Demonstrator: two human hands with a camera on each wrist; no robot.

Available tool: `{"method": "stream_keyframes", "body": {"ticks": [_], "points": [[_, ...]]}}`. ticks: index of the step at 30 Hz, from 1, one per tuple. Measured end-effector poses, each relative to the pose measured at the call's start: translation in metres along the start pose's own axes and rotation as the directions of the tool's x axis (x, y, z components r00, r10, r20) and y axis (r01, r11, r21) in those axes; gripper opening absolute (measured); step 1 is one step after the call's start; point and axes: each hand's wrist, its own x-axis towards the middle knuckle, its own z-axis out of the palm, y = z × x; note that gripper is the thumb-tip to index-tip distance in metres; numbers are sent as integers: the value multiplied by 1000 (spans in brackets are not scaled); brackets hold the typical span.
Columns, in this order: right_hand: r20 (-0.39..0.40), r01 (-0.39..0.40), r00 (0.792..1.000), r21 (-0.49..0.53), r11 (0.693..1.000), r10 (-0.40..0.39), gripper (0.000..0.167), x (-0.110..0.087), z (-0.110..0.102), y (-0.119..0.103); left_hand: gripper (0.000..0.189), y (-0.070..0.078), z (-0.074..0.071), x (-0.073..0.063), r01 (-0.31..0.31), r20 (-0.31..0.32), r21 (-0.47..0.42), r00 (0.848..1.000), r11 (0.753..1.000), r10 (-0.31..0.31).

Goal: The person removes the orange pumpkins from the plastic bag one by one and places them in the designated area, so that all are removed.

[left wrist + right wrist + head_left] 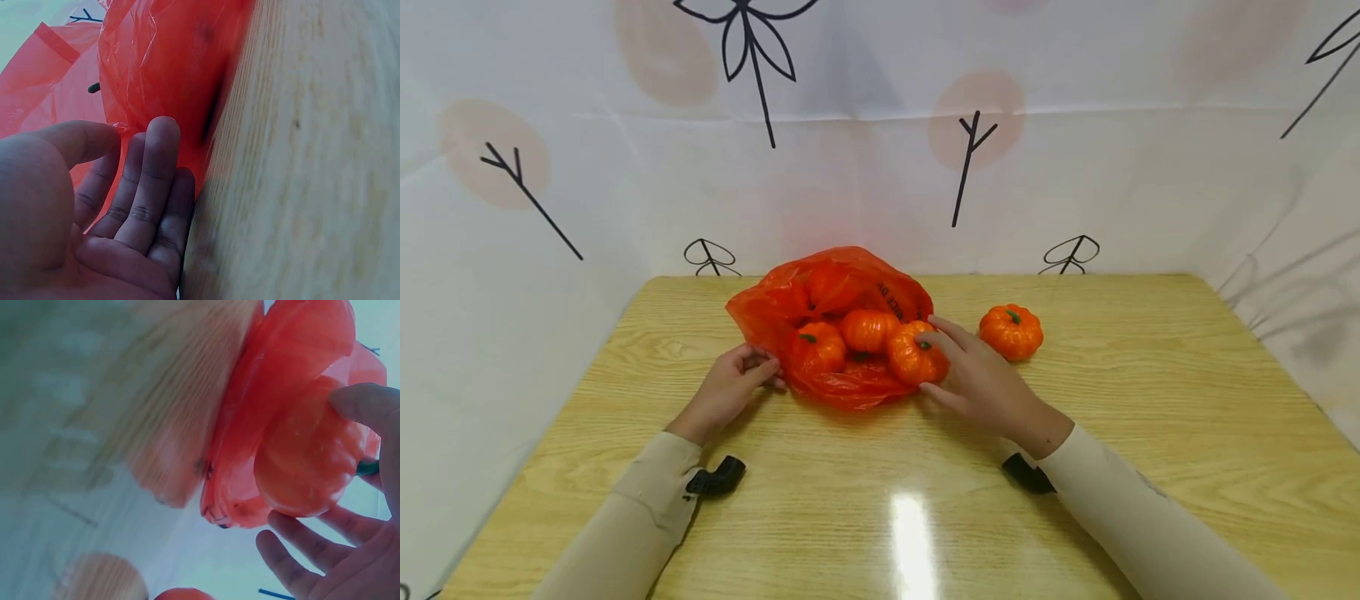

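Nearest, at either side: cream sleeves (628, 508), lightly wrinkled, with a curved black fitting (718, 477) at each wrist. Underneath, a table (820, 500) of pale, grained wood, glossy enough for a white glare. Pinched between thumb and forefinger of the left hand (730, 387): the edge of a bag (865, 275), thin, crinkled, see-through red plastic with black lettering. Grasped in the right hand (988, 379), at the right of the bag's mouth: the held pumpkin (912, 362), shiny, round and ribbed. Inside the bag, the left pumpkin (822, 350), lobed and green-stemmed, beside the squat middle pumpkin (865, 332). Outside, right, on bare wood: the lone pumpkin (1011, 335), glossy and lobed. Behind, creased white cloth (865, 183), printed with black line-drawn stems and soft pink blots.
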Motion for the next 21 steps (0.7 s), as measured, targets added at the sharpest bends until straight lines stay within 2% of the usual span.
{"method": "stream_keyframes", "body": {"ticks": [7,14,21], "points": [[-18,-2,1000,-5,1000,1,59,-10,-5,1,23,-1,1,2,17,9,-30,1000,999,-17],[-31,-12,999,-28,1000,11,60,-20,-12,5,25,-1,1,3,14,6,-9,1000,1000,-14],[-69,11,998,-31,999,-13,61,-24,-15,11,24,-1,0,2,11,7,-9,1000,1000,-11]]}}
